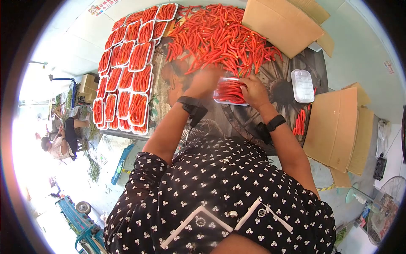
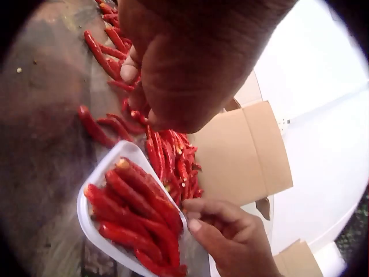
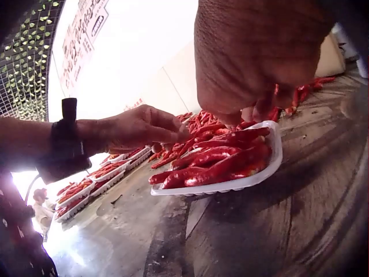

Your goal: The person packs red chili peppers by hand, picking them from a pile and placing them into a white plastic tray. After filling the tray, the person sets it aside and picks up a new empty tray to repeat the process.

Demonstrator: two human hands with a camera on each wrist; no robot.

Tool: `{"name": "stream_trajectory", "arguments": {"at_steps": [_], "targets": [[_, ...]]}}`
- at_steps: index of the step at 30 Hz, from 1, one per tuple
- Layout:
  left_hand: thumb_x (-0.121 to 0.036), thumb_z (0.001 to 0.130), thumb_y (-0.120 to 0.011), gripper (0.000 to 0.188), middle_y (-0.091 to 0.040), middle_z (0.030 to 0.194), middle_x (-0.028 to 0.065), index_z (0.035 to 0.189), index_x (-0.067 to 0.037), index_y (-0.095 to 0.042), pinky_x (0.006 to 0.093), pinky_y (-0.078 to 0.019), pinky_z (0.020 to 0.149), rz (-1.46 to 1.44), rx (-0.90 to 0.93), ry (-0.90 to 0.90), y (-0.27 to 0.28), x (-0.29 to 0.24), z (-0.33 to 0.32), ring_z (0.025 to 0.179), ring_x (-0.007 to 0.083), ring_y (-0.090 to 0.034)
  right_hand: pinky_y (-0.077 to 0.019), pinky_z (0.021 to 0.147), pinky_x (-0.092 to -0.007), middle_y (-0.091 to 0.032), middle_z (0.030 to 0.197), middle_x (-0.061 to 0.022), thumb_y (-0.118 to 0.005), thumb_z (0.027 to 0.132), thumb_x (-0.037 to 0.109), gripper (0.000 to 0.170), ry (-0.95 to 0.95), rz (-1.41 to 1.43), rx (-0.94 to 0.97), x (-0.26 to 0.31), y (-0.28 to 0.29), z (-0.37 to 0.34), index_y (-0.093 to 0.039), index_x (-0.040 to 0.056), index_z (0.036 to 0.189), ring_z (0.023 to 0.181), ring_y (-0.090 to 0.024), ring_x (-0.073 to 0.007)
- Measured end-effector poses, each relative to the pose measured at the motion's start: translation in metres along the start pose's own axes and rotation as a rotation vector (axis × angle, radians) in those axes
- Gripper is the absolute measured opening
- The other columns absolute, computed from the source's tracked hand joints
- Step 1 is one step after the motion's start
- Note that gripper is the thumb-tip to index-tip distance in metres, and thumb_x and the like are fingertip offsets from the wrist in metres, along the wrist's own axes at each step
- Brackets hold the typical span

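Observation:
A white tray point(image 1: 218, 100) of red chili peppers point(image 1: 230, 90) lies on the table before the person. The right hand point(image 1: 256, 93) is at its right side, thumb and forefinger pinching the rim in the left wrist view. Blurred in the head view, the left hand point(image 1: 206, 82) is just left of the tray, near the loose chili pile point(image 1: 220, 36). In the left wrist view the left hand point(image 2: 184, 81) hangs over loose chilies with its fingers bent down; I cannot tell whether it holds one. Chilies in the tray lie roughly side by side.
Stacked filled trays point(image 1: 138, 57) cover the table's left end. An upside-down white tray point(image 1: 303, 86) lies at the right, near a few loose chilies point(image 1: 300, 122). Open cardboard boxes point(image 1: 283, 25) stand at the back right and right edge. Another person point(image 1: 63, 142) sits far left.

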State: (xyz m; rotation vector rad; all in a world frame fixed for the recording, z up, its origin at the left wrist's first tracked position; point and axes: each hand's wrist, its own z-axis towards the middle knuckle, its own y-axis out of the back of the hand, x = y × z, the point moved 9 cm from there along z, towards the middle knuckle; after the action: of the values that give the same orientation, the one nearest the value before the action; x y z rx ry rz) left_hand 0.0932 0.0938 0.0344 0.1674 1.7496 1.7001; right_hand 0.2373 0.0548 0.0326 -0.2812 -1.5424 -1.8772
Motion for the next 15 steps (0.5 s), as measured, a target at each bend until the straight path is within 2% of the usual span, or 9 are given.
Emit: {"name": "stream_trajectory", "arguments": {"at_steps": [2, 6, 8, 9, 11, 15], "targets": [[-0.017, 0.086, -0.056, 0.028, -0.064, 0.099, 0.0153, 0.111, -0.011, -0.066, 0.0421, -0.0503, 0.08, -0.057, -0.133, -0.023, 0.025, 0.005, -0.006, 0.096, 0.0322, -0.062, -0.0486, 0.078, -0.0387, -0.06, 0.089, -0.0132, -0.063, 0.079, 0.01, 0.017, 0.018, 0.023, -0.028, 0.001, 0.001, 0.0, -0.068, 0.0055, 0.095, 0.088, -0.059, -0.0317], [-0.019, 0.086, -0.057, 0.024, -0.064, 0.099, 0.0151, 0.104, -0.01, -0.069, 0.0423, -0.0502, 0.079, -0.048, -0.05, 0.057, 0.036, 0.019, -0.009, 0.094, 0.0326, -0.063, -0.0492, 0.075, -0.0386, -0.061, 0.085, -0.0121, -0.064, 0.078, 0.009, 0.012, 0.038, 0.01, -0.077, 0.004, 0.002, 0.002, -0.069, 0.0054, 0.088, 0.083, -0.06, -0.0311], [-0.021, 0.085, -0.058, 0.024, -0.064, 0.097, 0.0151, 0.103, -0.009, -0.069, 0.0426, -0.0501, 0.079, -0.162, -0.078, 0.281, 0.022, 0.058, -0.011, 0.09, 0.0341, -0.063, -0.0494, 0.074, -0.0387, -0.062, 0.084, -0.0119, -0.064, 0.078, 0.01, 0.01, 0.038, -0.012, -0.074, 0.005, -0.002, 0.003, -0.069, 0.0055, 0.086, 0.082, -0.061, -0.0309], [-0.021, 0.085, -0.058, 0.024, -0.064, 0.097, 0.0151, 0.103, -0.009, -0.069, 0.0426, -0.0501, 0.079, -0.159, -0.087, 0.281, 0.027, 0.057, -0.008, 0.09, 0.0341, -0.063, -0.0494, 0.074, -0.0387, -0.062, 0.084, -0.0121, -0.064, 0.078, 0.009, 0.01, 0.025, -0.043, -0.048, 0.003, -0.004, 0.004, -0.069, 0.0056, 0.086, 0.083, -0.061, -0.031], [-0.024, 0.086, -0.058, 0.024, -0.063, 0.096, 0.0155, 0.102, -0.011, -0.069, 0.0425, -0.0503, 0.078, 0.104, 0.073, 0.134, 0.019, 0.037, -0.003, 0.089, 0.0347, -0.063, -0.0493, 0.074, -0.0388, -0.062, 0.083, -0.0123, -0.064, 0.078, 0.009, 0.01, 0.01, -0.076, -0.024, -0.001, -0.007, 0.003, -0.069, 0.0057, 0.086, 0.083, -0.061, -0.031], [-0.028, 0.086, -0.058, 0.026, -0.063, 0.095, 0.0158, 0.106, -0.014, -0.067, 0.0436, -0.0505, 0.077, 0.325, 0.122, 0.06, -0.006, 0.029, 0.005, 0.087, 0.0348, -0.063, -0.0491, 0.074, -0.0393, -0.062, 0.084, -0.0127, -0.064, 0.079, 0.01, 0.011, 0.013, -0.048, -0.034, -0.002, -0.007, 0.001, -0.07, 0.006, 0.087, 0.084, -0.06, -0.0316]]}}
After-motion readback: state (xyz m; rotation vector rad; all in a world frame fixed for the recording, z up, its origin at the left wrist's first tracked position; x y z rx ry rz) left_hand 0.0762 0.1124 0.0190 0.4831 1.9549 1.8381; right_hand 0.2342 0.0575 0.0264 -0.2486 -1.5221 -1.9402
